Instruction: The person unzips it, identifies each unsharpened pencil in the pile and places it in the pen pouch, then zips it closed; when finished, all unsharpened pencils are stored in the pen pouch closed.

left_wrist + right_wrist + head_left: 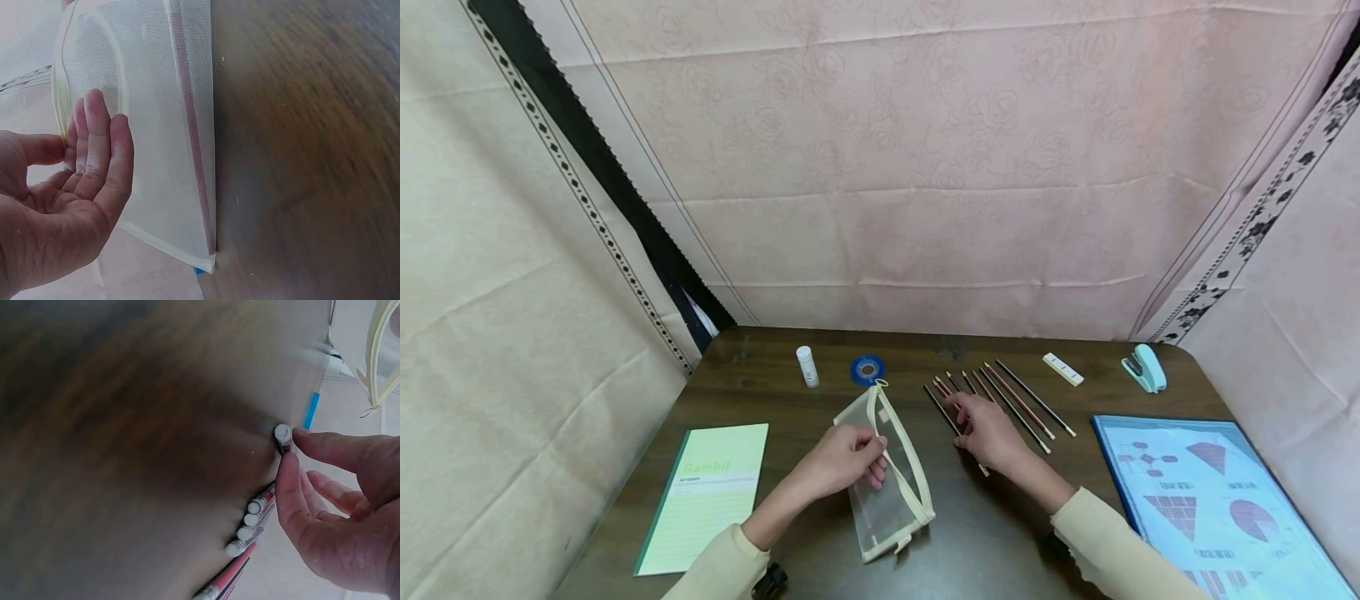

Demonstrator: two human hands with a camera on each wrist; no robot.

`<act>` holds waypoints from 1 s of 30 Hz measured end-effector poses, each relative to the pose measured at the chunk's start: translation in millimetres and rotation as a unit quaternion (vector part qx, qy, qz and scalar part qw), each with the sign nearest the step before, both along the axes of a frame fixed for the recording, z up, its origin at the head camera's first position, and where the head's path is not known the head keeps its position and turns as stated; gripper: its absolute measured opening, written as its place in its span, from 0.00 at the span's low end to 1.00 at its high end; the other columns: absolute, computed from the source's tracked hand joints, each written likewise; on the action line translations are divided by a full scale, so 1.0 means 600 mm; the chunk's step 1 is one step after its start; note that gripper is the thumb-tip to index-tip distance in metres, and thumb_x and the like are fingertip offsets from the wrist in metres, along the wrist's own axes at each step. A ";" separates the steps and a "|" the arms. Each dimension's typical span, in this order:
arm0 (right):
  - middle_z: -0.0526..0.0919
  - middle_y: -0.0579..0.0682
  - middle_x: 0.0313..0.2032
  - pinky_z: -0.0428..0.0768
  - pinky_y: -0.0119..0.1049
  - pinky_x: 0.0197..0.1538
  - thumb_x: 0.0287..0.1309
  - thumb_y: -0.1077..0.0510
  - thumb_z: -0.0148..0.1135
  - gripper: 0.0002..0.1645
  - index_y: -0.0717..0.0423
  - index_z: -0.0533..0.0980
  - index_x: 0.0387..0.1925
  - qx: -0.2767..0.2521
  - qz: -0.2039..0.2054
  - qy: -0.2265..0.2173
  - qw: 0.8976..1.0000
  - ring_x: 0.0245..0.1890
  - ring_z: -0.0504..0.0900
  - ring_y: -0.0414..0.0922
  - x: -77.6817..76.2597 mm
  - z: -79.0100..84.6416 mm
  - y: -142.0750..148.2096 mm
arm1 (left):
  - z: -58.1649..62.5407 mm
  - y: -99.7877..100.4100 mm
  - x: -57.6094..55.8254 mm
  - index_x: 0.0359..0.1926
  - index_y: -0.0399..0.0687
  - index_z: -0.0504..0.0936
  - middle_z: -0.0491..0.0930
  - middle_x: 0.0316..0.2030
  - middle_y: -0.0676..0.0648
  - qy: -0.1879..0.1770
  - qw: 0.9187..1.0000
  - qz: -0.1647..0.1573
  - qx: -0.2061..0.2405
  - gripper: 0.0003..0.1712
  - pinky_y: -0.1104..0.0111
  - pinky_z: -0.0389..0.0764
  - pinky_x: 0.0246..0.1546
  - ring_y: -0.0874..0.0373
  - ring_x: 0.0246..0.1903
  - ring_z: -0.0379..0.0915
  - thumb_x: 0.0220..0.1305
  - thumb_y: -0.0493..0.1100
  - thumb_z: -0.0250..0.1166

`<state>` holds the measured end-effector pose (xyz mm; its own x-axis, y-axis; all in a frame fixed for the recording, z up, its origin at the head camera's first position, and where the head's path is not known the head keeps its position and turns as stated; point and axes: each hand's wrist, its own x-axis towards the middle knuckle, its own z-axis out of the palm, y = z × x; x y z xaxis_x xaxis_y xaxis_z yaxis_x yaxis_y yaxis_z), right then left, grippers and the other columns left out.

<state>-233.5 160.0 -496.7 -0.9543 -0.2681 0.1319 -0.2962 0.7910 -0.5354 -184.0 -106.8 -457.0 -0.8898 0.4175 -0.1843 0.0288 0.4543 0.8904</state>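
Note:
My left hand [844,460] pinches the zippered edge of a pale mesh pencil pouch [880,533], whose mouth gapes on the right side. Through the mesh, the left wrist view shows a reddish pencil [192,125] lying inside along the bottom. Over the row of pencils, my right hand [996,435] has its thumb and index finger on either side of the leftmost pencil [283,433], near its white end. Several other pencils [1015,408], dark and reddish, lie side by side to the right of it. Part of the row is hidden beneath the hand.
Behind the pouch are a glue stick [807,367] and a roll of blue tape [867,369]. A green notebook [707,500] lies at left. At right are an eraser [1063,369], a mint stapler [1145,369] and a blue folder [1225,500]. Cloth hangs around the table.

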 end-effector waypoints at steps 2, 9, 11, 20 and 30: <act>0.79 0.47 0.33 0.76 0.37 0.36 0.39 0.66 0.77 0.37 0.48 0.75 0.55 0.002 0.000 -0.006 1.000 0.32 0.75 0.42 0.000 -0.001 0.000 | -0.001 0.000 0.000 0.29 0.43 0.81 0.84 0.25 0.45 -0.002 1.000 0.000 0.001 0.22 0.61 0.86 0.32 0.53 0.24 0.84 0.70 0.54 0.55; 0.81 0.47 0.31 0.78 0.37 0.36 0.39 0.67 0.76 0.36 0.49 0.76 0.55 0.002 0.003 -0.011 1.000 0.31 0.77 0.41 0.002 -0.003 0.001 | -0.001 -0.001 0.000 0.29 0.43 0.81 0.84 0.25 0.45 -0.003 1.000 -0.002 0.000 0.22 0.61 0.86 0.32 0.53 0.24 0.84 0.70 0.54 0.55; 0.81 0.46 0.31 0.78 0.36 0.36 0.40 0.67 0.76 0.36 0.49 0.76 0.55 0.002 0.006 -0.012 1.000 0.31 0.77 0.40 0.003 -0.003 0.000 | -0.001 -0.001 0.000 0.29 0.43 0.82 0.84 0.25 0.45 -0.004 1.000 -0.002 0.000 0.22 0.62 0.85 0.32 0.53 0.24 0.84 0.70 0.55 0.55; 0.80 0.46 0.30 0.76 0.34 0.33 0.42 0.66 0.74 0.32 0.49 0.78 0.53 0.027 0.008 -0.015 0.999 0.29 0.74 0.38 0.005 -0.002 -0.003 | -0.002 -0.001 0.001 0.29 0.42 0.82 0.84 0.25 0.45 0.000 1.000 -0.003 0.006 0.23 0.63 0.85 0.31 0.52 0.24 0.84 0.70 0.55 0.55; 0.80 0.46 0.31 0.75 0.34 0.32 0.43 0.66 0.74 0.29 0.50 0.78 0.50 0.026 -0.009 -0.024 0.999 0.29 0.75 0.41 0.004 -0.005 -0.007 | 0.000 -0.001 0.001 0.29 0.42 0.82 0.84 0.25 0.44 -0.001 1.000 -0.005 0.009 0.22 0.62 0.86 0.31 0.52 0.24 0.84 0.70 0.54 0.55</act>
<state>-231.3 156.0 -499.7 -0.9639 -0.2561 0.0726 -0.2568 0.8228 -0.5070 -183.7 -107.7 -457.1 -0.8855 0.4289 -0.1788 0.0307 0.4378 0.8985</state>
